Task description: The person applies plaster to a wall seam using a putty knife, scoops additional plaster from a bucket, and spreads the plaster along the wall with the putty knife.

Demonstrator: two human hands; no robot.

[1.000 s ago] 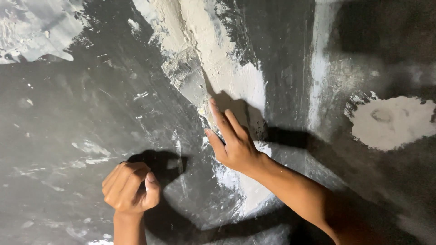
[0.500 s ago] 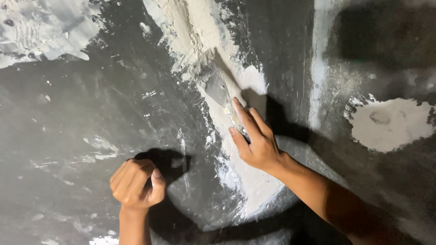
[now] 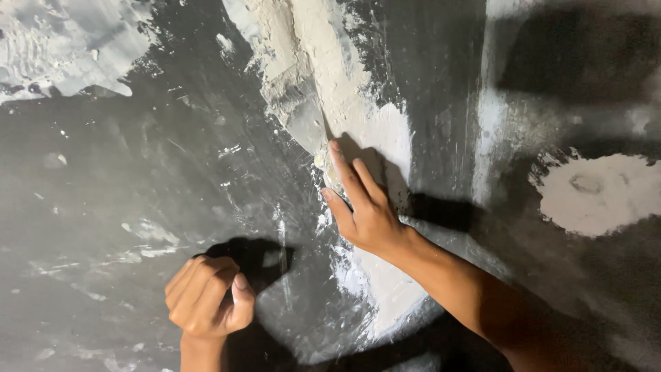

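1. Right hand point(image 3: 368, 210) presses a flat metal putty knife point(image 3: 303, 124) into the white putty streak point(image 3: 344, 96) on the dark grey wall point(image 3: 138, 193).
2. Left hand point(image 3: 206, 296) fisted, just off the wall.

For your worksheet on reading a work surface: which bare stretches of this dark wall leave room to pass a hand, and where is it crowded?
Free: the dark grey wall between the white smear at upper left and the closed left hand; also the dark strip right of the thick white plaster band. Crowded: around the right hand pressing the scraper blade.
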